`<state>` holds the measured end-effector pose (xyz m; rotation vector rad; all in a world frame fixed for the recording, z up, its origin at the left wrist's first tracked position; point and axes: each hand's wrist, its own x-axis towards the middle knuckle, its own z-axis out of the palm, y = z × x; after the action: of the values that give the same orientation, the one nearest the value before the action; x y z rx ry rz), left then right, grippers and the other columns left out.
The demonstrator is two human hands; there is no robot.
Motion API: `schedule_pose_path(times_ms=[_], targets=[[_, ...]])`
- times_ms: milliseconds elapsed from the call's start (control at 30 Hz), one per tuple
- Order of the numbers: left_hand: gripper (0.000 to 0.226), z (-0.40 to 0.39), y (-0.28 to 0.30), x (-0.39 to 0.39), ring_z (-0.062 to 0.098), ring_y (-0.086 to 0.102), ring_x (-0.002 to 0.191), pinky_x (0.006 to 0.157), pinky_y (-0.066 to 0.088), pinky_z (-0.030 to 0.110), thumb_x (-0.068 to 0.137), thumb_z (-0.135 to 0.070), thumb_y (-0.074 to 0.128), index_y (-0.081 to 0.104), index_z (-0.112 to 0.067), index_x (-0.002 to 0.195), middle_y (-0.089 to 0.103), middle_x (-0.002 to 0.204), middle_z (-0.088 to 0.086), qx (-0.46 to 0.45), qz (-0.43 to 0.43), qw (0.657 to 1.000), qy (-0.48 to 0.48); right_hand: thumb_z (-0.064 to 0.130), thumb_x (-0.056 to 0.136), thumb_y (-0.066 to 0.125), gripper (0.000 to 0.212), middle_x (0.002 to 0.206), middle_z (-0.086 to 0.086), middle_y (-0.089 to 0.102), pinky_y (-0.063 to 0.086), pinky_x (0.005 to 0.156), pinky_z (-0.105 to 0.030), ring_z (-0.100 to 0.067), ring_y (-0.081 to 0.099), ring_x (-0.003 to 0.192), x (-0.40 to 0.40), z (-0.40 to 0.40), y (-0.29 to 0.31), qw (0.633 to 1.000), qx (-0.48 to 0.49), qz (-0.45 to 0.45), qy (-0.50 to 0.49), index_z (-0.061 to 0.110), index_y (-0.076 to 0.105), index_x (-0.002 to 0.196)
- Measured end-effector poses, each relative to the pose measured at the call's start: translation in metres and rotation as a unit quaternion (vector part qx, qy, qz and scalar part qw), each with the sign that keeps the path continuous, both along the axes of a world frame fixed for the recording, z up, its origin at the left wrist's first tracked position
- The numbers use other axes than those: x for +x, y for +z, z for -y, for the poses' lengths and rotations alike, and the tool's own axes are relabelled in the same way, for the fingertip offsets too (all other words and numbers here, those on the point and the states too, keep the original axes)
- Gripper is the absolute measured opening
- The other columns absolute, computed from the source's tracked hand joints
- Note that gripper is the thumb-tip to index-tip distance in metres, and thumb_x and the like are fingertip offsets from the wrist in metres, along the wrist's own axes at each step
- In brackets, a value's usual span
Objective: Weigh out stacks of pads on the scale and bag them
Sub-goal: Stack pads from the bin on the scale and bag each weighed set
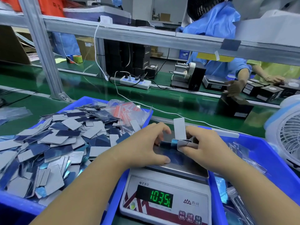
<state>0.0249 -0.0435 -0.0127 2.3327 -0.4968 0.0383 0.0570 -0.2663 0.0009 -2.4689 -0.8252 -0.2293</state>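
Green bench (90, 93) runs across the workshop, with an aluminium frame above it. On its near side a scale (165, 197) sits between two blue bins, its display (160, 198) glowing green digits. Over the pan both hands hold a stack of pads (181, 144), its long axis running left to right. The left hand (146, 143) curls its grip round the stack's left end, thumb along the near edge. The right hand (206, 148) pinches the right end. One grey pad (179, 129) stands upright above the stack. The left bin (90, 101) holds loose grey and blue pads and bags (128, 109).
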Motion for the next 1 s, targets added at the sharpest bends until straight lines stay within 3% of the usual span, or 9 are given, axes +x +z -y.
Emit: schedule_pose_path(times_ms=[100,200,333,433,533,633,733,867,1000], targets=[[0.049,0.001,0.002,0.001,-0.004,0.052,0.09,0.075,0.044,0.009,0.076,-0.033,0.082,0.048,-0.044,0.11,0.051,0.103,-0.016,-0.014,0.006,1.0,0.022,0.027,0.082,0.072,0.011,0.077,0.013,0.062,0.043,0.066,-0.021,-0.009,0.054,0.076,-0.001,0.0,0.0,1.0,-0.016,0.015,0.004,0.026,0.061,0.085],[0.046,0.004,0.002,-0.001,-0.001,0.053,0.086,0.071,0.044,0.014,0.075,-0.037,0.081,0.043,-0.044,0.099,0.047,0.103,-0.017,-0.01,0.003,0.999,0.049,0.024,0.082,0.071,0.011,0.08,0.014,0.062,0.042,0.069,-0.018,-0.008,0.054,0.08,-0.003,-0.001,0.002,1.0,-0.008,0.023,0.013,0.028,0.061,0.087],[0.038,0.003,0.003,-0.001,-0.001,0.046,0.078,0.063,0.036,0.02,0.072,-0.042,0.081,0.046,-0.035,0.085,0.049,0.092,-0.014,0.014,0.013,0.997,0.072,0.024,0.083,0.07,0.009,0.08,0.009,0.066,0.045,0.071,-0.025,-0.011,0.056,0.077,-0.002,0.001,0.004,1.0,-0.006,0.013,-0.003,0.024,0.064,0.09],[0.026,0.003,0.003,-0.002,-0.003,0.048,0.088,0.072,0.038,0.015,0.075,-0.047,0.08,0.058,-0.035,0.083,0.052,0.092,-0.014,0.03,0.021,0.999,0.037,0.024,0.083,0.069,0.009,0.078,0.001,0.064,0.048,0.07,-0.032,-0.019,0.055,0.075,0.001,0.005,0.005,1.0,-0.004,0.006,-0.021,0.019,0.063,0.088],[0.024,0.005,0.0,0.0,-0.002,0.048,0.095,0.084,0.04,0.019,0.081,-0.053,0.073,0.067,-0.036,0.098,0.052,0.096,-0.015,0.057,0.016,0.998,0.013,0.024,0.084,0.067,0.012,0.082,-0.002,0.066,0.05,0.074,-0.039,-0.023,0.057,0.079,0.003,0.007,0.004,0.999,-0.01,-0.004,-0.03,0.017,0.064,0.093],[0.029,0.009,-0.002,0.003,0.006,0.042,0.102,0.096,0.035,0.03,0.084,-0.056,0.068,0.064,-0.038,0.107,0.047,0.097,-0.017,0.111,0.016,0.994,0.007,0.024,0.083,0.068,0.011,0.081,0.005,0.067,0.049,0.069,-0.03,-0.017,0.057,0.077,0.004,0.007,0.003,0.999,0.002,-0.023,-0.034,0.026,0.066,0.094],[0.023,0.012,-0.001,0.004,0.008,0.041,0.106,0.101,0.033,0.034,0.084,-0.055,0.066,0.056,-0.04,0.098,0.048,0.101,-0.017,0.138,0.008,0.99,0.009,0.025,0.083,0.069,0.011,0.079,0.012,0.065,0.045,0.063,-0.021,-0.009,0.055,0.073,0.005,0.008,0.002,0.999,0.009,-0.024,-0.031,0.031,0.064,0.09],[0.027,0.009,0.002,0.003,-0.003,0.045,0.091,0.082,0.036,0.022,0.08,-0.051,0.073,0.049,-0.039,0.088,0.05,0.094,-0.019,0.101,-0.013,0.995,0.015,0.03,0.083,0.069,0.014,0.081,0.012,0.066,0.045,0.064,-0.021,-0.009,0.056,0.074,0.006,0.008,0.001,0.999,0.003,-0.029,-0.038,0.033,0.064,0.096],[0.029,0.006,0.0,0.001,-0.001,0.047,0.062,0.06,0.042,0.015,0.077,-0.029,0.08,0.052,-0.036,0.084,0.055,0.071,-0.022,-0.029,-0.032,0.998,0.036,0.028,0.082,0.069,0.017,0.083,0.016,0.067,0.045,0.067,-0.02,-0.008,0.057,0.077,0.004,0.006,0.002,0.999,0.015,-0.038,-0.027,0.035,0.066,0.098]])
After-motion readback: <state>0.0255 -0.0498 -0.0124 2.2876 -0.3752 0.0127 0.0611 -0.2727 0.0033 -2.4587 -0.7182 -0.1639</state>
